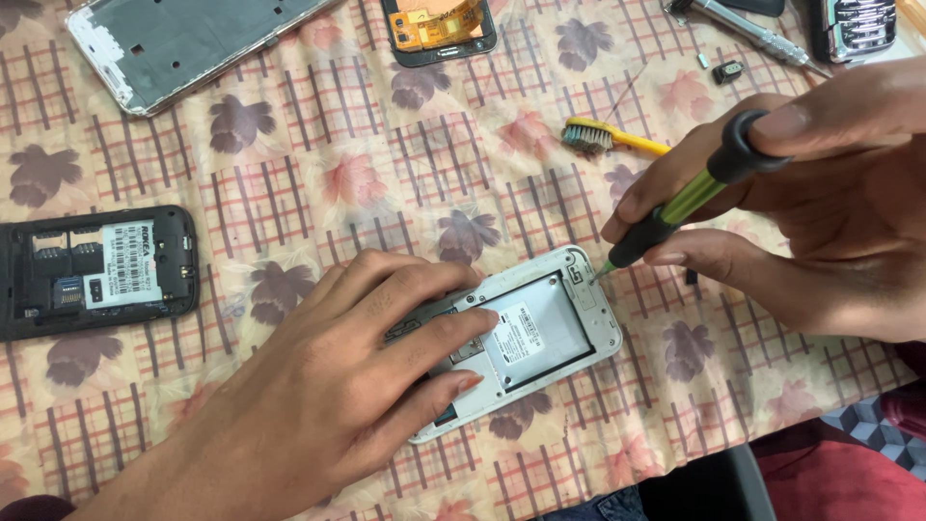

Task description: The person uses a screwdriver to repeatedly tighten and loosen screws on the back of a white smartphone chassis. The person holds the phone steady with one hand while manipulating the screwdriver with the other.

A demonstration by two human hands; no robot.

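While my left hand (318,386) presses flat, fingers spread, on the opened white-framed phone (540,333), my right hand (820,222) clamps the green-and-black screwdriver (690,198) at its corner.

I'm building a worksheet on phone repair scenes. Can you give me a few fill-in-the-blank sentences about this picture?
1. The right hand holds a ____ with a green and black handle.
2. The left hand presses down on the opened white ____ on the tablecloth.
3. Behind the tool lies a yellow ____.
4. The dark phone lies to the ____ of the left hand.

Missing words: screwdriver; phone; toothbrush; left
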